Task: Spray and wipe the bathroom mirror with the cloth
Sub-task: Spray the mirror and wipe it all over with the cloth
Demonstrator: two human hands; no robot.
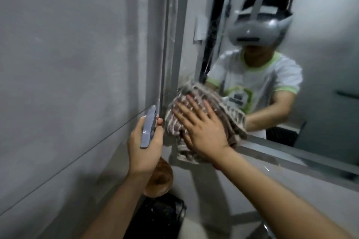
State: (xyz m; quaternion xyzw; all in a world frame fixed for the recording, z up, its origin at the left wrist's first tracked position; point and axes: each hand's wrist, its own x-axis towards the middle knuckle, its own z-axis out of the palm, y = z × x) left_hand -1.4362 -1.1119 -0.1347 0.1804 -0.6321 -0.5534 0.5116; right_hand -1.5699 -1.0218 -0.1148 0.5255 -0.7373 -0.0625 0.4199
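The bathroom mirror (320, 48) fills the upper right and reflects a person in a headset and white shirt. My right hand (202, 126) lies flat, fingers spread, pressing a brown and white patterned cloth (223, 110) against the mirror's lower left corner. Part of the cloth hangs below the mirror's edge. My left hand (144, 149) is closed around a spray bottle; its grey-blue spray head (148, 127) points up toward the mirror's left edge, and the brown bottle body (160, 178) shows below my wrist.
A grey tiled wall (68, 83) runs along the left, close to the spray bottle. A grey ledge (291, 163) sits under the mirror. A black bin with a bag (165, 217) stands on the floor below my arms.
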